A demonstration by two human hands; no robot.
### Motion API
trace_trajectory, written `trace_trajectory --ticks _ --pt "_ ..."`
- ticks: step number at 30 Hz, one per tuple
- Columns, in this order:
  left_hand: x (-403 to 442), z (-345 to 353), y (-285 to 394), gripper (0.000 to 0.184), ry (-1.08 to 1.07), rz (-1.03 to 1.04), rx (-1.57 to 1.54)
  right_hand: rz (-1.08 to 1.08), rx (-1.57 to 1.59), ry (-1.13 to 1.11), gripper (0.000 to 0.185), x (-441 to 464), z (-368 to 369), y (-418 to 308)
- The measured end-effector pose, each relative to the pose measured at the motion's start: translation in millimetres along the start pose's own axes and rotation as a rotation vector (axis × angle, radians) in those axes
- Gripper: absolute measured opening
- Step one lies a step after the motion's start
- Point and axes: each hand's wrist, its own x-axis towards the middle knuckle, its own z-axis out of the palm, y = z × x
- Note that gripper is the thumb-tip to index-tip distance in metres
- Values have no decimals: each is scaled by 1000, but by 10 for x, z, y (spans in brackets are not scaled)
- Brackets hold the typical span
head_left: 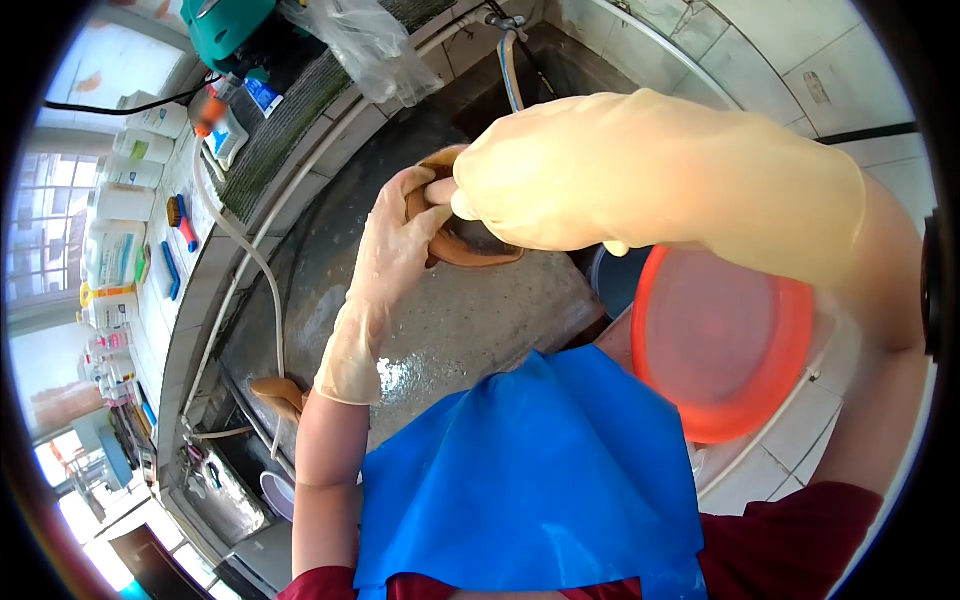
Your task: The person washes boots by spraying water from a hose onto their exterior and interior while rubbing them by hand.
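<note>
My left hand (394, 218), in a thin cream glove, is closed on the near-left edge of what looks like a brown leather shoe (478, 255). My right hand (520, 175) wears a loose pale yellow glove and reaches across over the same item. Its fingertips meet the item's opening beside my left thumb; the rest of its fingers are hidden by the glove, so its grip is unclear. The item is held above a wet grey slab (490, 315). A second brown piece (277, 393), similar in colour, lies at the slab's left end by a white hose.
A red-orange basin (655, 350) stands at my right, beside a dark blue bucket (617, 280). A tap with a hose (512, 70) is at the back. Bottles (115, 250) and brushes (183, 222) line the left ledge. A clear plastic bag (365, 45) hangs over the far ledge.
</note>
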Motion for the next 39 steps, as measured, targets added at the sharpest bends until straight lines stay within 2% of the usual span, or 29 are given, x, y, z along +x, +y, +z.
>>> trace_trajectory --ticks 3,5,7,10,12,14,17,23,31,36,39 --pt "61 69 91 53 4 -48 -41 -60 -35 67 30 35 56 52" --pt "111 85 107 44 -20 -38 -43 -74 -48 63 29 63 102 68" --pt "156 91 129 45 -31 -50 -29 5 -79 -131 24 146 127 103" --pt "201 89 104 48 -29 -70 -5 65 -33 36 23 88 178 175" --pt "195 94 114 50 -16 -73 4 157 96 39 30 21 135 205" --pt "162 115 151 50 -8 -60 -28 161 64 65 29 -123 59 224" --pt "233 131 76 48 -37 -52 -36 188 -3 84 43 -200 -23 240" --pt "263 151 59 46 -29 -50 -48 278 31 18 47 -229 -197 212" --pt "205 123 -46 47 -14 23 -77 523 106 -99 51 -599 -615 -220" --pt "135 124 -11 43 2 31 -62 372 220 -130 54 -546 -516 -191" --pt "76 52 -7 30 -10 -99 -73 268 229 -116 54 -469 -403 -145"
